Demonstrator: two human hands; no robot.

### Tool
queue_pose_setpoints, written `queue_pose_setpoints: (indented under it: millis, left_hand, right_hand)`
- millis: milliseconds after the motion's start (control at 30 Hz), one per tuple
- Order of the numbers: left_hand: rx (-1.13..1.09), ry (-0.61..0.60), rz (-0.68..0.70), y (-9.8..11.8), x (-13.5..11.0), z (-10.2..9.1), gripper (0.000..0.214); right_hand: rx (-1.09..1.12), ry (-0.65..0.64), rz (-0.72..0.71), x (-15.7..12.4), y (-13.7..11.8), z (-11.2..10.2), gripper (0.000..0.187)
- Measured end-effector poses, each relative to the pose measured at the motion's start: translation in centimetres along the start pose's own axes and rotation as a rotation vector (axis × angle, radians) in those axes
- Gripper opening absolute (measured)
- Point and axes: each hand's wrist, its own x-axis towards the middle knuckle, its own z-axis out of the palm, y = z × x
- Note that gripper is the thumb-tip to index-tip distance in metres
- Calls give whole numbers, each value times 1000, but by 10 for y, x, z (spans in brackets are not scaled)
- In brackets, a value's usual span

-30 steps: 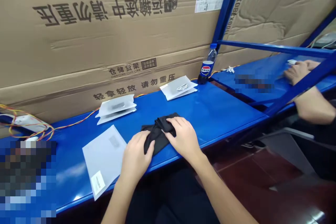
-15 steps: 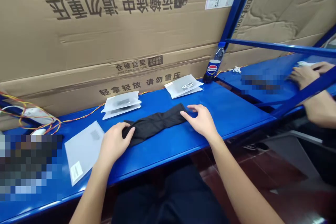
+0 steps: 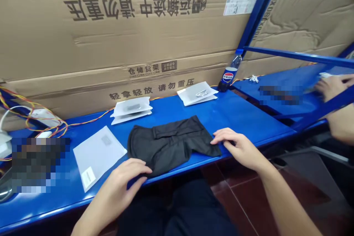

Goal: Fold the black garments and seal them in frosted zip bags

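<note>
Black shorts lie spread on the blue shelf top, waistband side to the left and legs to the right. My left hand is at their near left corner, fingertips on top and thumb just below, closed on the edge. At the far end, my right hand rests its fingertips on the leg hem, thumb held apart. A frosted plastic bag with a white label lies flat to the left of the shorts.
Behind the shorts stand two folded frosted bags, one left and one right. A cola bottle is by the blue post. Cables and a power strip lie at left. Another person's hands are at right.
The shorts went from a narrow folded strip to spread wide toward me. Both hands came nearer the front edge, and my right hand shifted right.
</note>
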Motion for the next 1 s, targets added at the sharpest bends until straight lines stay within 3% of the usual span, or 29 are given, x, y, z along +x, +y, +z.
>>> queue_pose_setpoints:
  millis: [100, 167, 233, 367, 500, 633, 700, 800, 900, 1000]
  left_hand:
    - [8, 15, -28, 2, 3, 1, 12]
    - [25, 98, -40, -5, 21, 5, 14]
    - [82, 148, -16, -17, 47, 11, 17]
    - [229, -51, 97, -42, 91, 27, 17]
    - [237, -116, 104, -44, 87, 32, 19]
    - [103, -110, 2, -41, 82, 14, 25]
    - [-13, -111, -90, -49, 98, 4, 26]
    - [-218, -108, -219, -77, 136, 0, 29]
    - [-293, -152, -275, -109, 161, 12, 36]
    - [-338, -129, -321, -129, 162, 29, 45]
  right_hand:
    - [-108, 75, -53, -2, -7, 0, 31]
    - [-151, 98, -102, 9, -15, 5, 23]
    - [-190, 34, -146, 26, -21, 13, 20]
    - [-308, -110, -188, 55, -19, 27, 30]
    - [-366, -130, -249, 49, -14, 33, 24]
    - [-280, -99, -218, 47, -21, 31, 22]
    - [-218, -72, -157, 68, -21, 30, 23]
    - [-143, -100, -66, 122, -12, 36, 28]
    - [-133, -234, 10, 170, 4, 47, 26]
    - [-143, -257, 27, 186, 20, 54, 37]
